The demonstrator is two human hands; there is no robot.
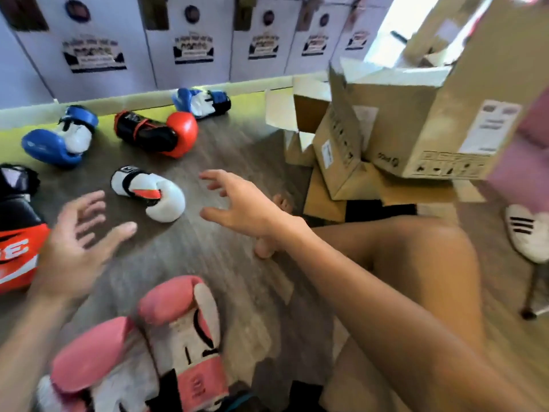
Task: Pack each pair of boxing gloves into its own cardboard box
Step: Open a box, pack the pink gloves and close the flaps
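Wood floor [225,150]; both hands empty, fingers spread: left [75,248], right [240,200] flanking white glove [151,194].

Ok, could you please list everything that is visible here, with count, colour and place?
blue-and-white boxing gloves: 2, blue and white, on the floor, back left and back centre
red-and-black boxing glove: 1, between the blue ones
white boxing glove: 1, white with orange mark, between the hands
orange-and-black boxing glove: at least 1, left edge, cut off
pink-and-white boxing gloves: 2, bottom, side by side
cardboard boxes: several, brown, piled at right, some open
white printed boxes: a row, at the back
sneaker: 1, white, black stripes, right edge
left hand: open, empty
right hand: open, empty
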